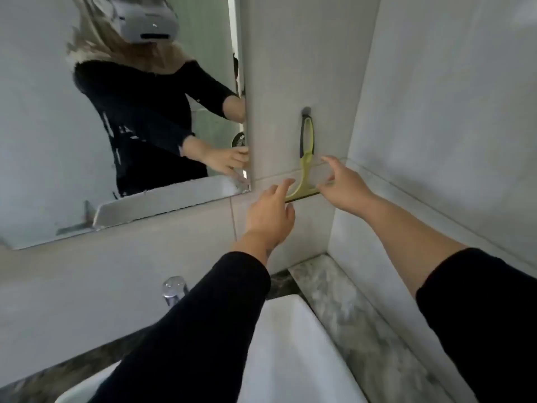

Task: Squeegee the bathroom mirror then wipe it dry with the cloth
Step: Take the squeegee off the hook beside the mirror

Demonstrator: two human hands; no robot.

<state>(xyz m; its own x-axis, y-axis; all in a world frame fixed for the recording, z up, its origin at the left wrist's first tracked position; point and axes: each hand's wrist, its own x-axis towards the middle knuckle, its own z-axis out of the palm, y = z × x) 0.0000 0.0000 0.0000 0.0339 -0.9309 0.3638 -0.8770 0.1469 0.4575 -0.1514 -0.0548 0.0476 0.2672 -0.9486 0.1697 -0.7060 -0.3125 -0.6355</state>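
A yellow-green squeegee (305, 158) with a dark grip hangs from a hook (306, 111) on the tiled wall, just right of the bathroom mirror (58, 126). Its blade end sits low, between my two hands. My left hand (270, 216) reaches up with fingers spread, its fingertips close to the blade's left end. My right hand (343, 184) is open too, thumb and fingers apart beside the blade's right end. Neither hand holds anything. No cloth is in view.
A white sink (290, 344) lies below my arms, with a chrome tap (173, 289) at its back. A marble counter ledge (334, 295) runs along the right wall. Tiled walls meet in a corner right of the squeegee. The mirror reflects a person wearing a headset.
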